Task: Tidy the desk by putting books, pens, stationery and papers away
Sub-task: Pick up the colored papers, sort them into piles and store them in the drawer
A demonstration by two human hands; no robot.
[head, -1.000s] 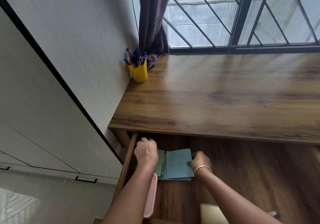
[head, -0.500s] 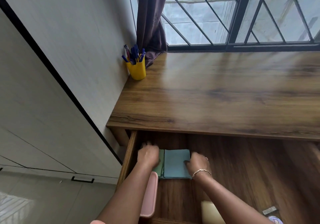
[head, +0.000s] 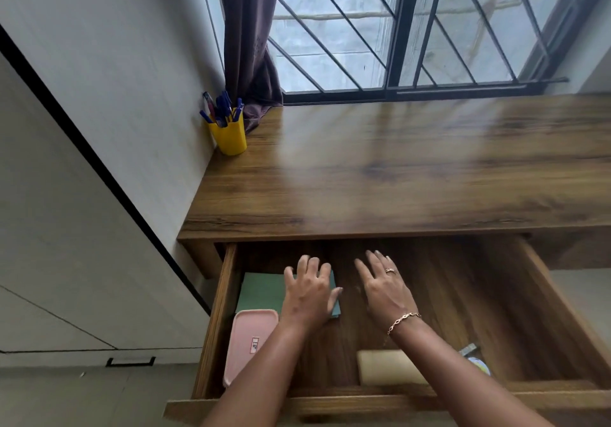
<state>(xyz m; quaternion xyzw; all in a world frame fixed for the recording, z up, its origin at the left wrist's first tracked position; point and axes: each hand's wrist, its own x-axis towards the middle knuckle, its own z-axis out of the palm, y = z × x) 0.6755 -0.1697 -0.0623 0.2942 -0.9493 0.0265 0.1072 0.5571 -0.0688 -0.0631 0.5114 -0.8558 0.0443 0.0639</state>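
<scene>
Under the barred window (head: 429,29): desk top (head: 396,168), wood-grain laminate, brown, smooth with a soft sheen, long rectangle butted against the white wall on its left.

Drawer (head: 215,320) below the front edge, pulled out, same wood-grain finish, shallow box with straight walls.

Curtain (head: 248,46), dull purple cloth, hangs in folds at the back-left corner, hem resting on the desk top.

Drawer contents:
- notebooks (head: 261,289), green and teal, thin flat rectangles, matte covers, stacked and slightly offset, back-left area close to the left wall.
- pencil case (head: 248,337), pink, smooth plastic, rounded corners, small label on lid; front-left, its far end touching or overlapping the notebooks' near edge.
- cream block (head: 386,367), rounded oblong, near the front wall, partly under the right forearm.
- small items (head: 468,349) front-right, too blurred to identify.

Pen holder (head: 229,135), yellow plastic cup, upright at the desk's back-left corner, filled with blue pens (head: 221,105).

Left hand (head: 309,294): palm down, fingers spread and relaxed, lying over the right part of the teal top notebook; gripping nothing.

Right hand (head: 383,286): palm down, fingers straight and splayed, over bare drawer floor just right of the notebooks, apart from them; contact with the floor cannot be told. Chain bracelet (head: 403,320) at wrist, ring (head: 390,270) on one finger.
</scene>
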